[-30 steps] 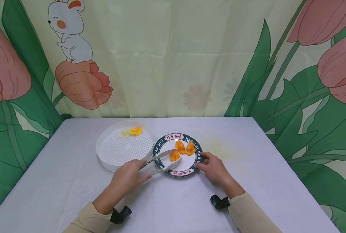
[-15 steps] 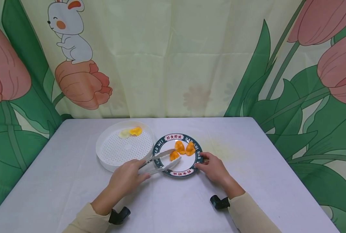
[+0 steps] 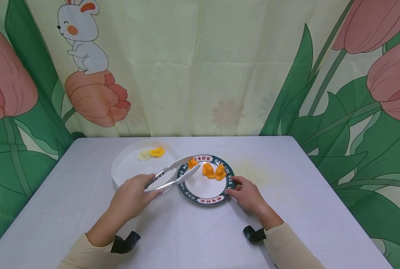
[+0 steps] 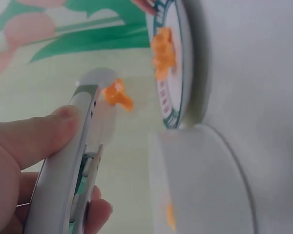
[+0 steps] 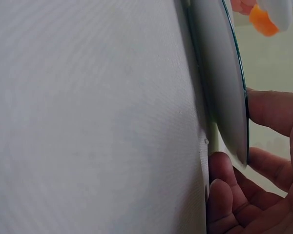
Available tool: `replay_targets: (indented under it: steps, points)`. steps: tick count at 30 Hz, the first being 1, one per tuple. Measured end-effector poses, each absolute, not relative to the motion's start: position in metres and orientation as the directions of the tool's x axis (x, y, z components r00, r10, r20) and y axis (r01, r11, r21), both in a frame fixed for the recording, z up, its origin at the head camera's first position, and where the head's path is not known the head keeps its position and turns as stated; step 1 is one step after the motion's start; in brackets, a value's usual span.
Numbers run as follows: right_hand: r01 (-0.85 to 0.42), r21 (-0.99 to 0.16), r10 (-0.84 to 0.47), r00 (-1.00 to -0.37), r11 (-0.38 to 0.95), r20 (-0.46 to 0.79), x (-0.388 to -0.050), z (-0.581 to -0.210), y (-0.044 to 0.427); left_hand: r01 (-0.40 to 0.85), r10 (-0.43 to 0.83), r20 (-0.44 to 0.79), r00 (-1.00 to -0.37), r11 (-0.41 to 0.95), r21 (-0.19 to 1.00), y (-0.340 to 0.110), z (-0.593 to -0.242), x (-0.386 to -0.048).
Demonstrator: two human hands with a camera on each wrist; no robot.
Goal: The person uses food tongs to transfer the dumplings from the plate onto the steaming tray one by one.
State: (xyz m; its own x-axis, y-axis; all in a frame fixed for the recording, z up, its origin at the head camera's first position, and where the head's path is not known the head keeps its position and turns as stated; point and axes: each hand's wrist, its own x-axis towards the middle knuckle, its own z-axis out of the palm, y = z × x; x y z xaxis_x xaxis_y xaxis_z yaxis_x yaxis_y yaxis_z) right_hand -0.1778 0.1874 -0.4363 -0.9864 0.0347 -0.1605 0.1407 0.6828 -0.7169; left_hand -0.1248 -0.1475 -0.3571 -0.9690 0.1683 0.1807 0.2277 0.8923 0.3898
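Note:
In the head view my left hand [image 3: 131, 196] grips metal tongs [image 3: 166, 172] with pale tips. Between the tips is an orange dumpling-shaped piece [image 3: 192, 163], held above the left rim of a white plate with a dark green lettered border [image 3: 204, 201]. The left wrist view shows that orange piece [image 4: 117, 94] in the air, apart from the plate [image 4: 186, 63]. Two more orange pieces [image 3: 214, 171] lie on the plate. My right hand [image 3: 246, 193] holds the plate's right rim; in the right wrist view the thumb [image 5: 273, 109] lies on the rim with fingers around the edge.
A round white tray with a perforated base [image 3: 128, 172] stands left of the plate. At its back lie a pale piece [image 3: 144, 154] and a yellow piece [image 3: 157, 151]. A white cloth covers the table [image 3: 200, 239]; a printed curtain [image 3: 200, 74] hangs behind.
My left hand has lifted one orange piece off the plate with the tongs and moved it up and left. The right hand and plate stay in place.

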Motion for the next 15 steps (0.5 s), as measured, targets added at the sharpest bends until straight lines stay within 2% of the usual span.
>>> replay_targets:
  steps: [4,15]
  points:
    - [0.145,-0.719,0.037,-0.986,0.680,-0.164,-0.178,-0.437,0.187,0.159,0.116,0.129,-0.985,0.897,0.413,-0.163,-0.347,-0.127]
    - [0.145,-0.712,0.038,-0.986,0.688,-0.164,-0.178,-0.437,0.189,0.067,0.033,0.089,-0.996,0.907,0.416,-0.214,-0.337,-0.139]
